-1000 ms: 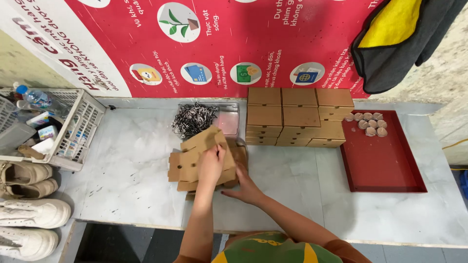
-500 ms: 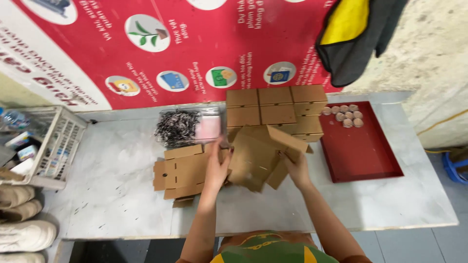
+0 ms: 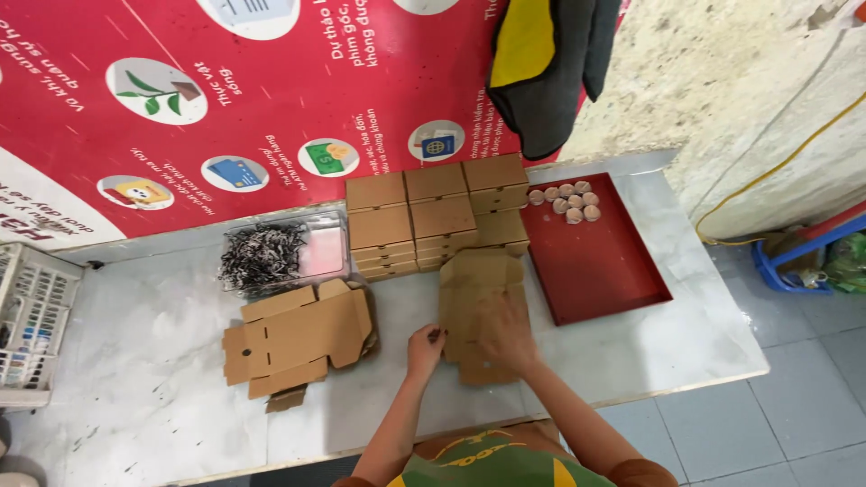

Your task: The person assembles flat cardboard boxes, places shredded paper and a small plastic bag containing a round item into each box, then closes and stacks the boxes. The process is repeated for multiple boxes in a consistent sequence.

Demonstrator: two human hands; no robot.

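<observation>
**Op:** Two hands on one flat cardboard blank, which lies on the marble table just in front of the stacked folded boxes. My right hand is pressed on its lower half, palm down, fingers spread flat against the card. My left hand sits at the blank's left edge, fingers curled in toward the edge; whether they actually pinch it I cannot tell from the head camera.

**Spotter:** Which way does the blank run?

**Op:** Long axis goes away from me, toward the wall, slightly tilted. The far flaps almost touch the box stack; the near flaps point at my body. So the card stretches forward from under my right fingers, with most of it beyond the fingertips. The right hand is the one on top of it; the left is only at its side.

**Spotter:** What is around it?

**Op:** To the left, well apart from both hands, a pile of unfolded blanks. Behind that, a clear tub of dark shredded filling. To the right, just beside the blank, a red tray with small round tan pieces clustered in its far corner. A white wire basket stands at the table's far left end.

**Spotter:** Any grip on anything else?

**Op:** No, neither hand holds another thing.
</observation>
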